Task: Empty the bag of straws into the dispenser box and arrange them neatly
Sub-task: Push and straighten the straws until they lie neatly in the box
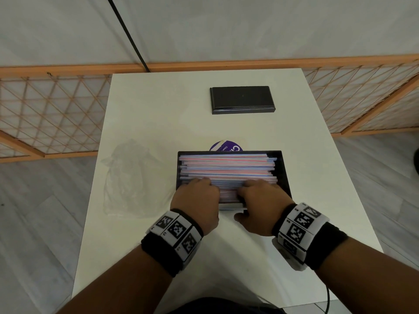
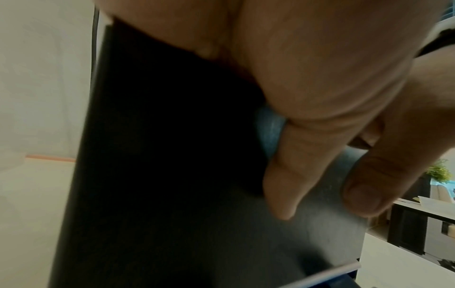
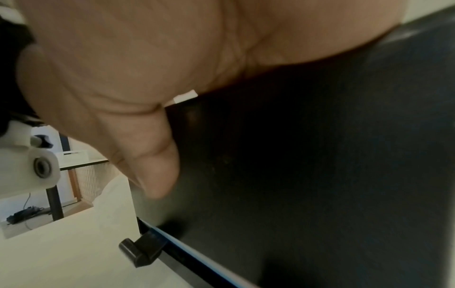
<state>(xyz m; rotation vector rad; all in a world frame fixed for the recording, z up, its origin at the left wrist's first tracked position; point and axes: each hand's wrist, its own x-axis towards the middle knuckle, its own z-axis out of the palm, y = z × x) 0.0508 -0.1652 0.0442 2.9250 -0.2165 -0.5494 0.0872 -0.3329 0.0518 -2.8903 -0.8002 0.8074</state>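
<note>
Indoor room – white table (image 1: 140,105), orange lattice partition (image 1: 52,112), grey plank floor (image 1: 34,211), desks beyond

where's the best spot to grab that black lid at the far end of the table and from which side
Probably by its two long edges, coming straight down from above. The black lid lies flat on the table, top face up, with a stepped rim that flares out around a raised centre; thumb on the near long edge, fingers on the far one. Nothing lies against it, so either hand could reach in.
</note>
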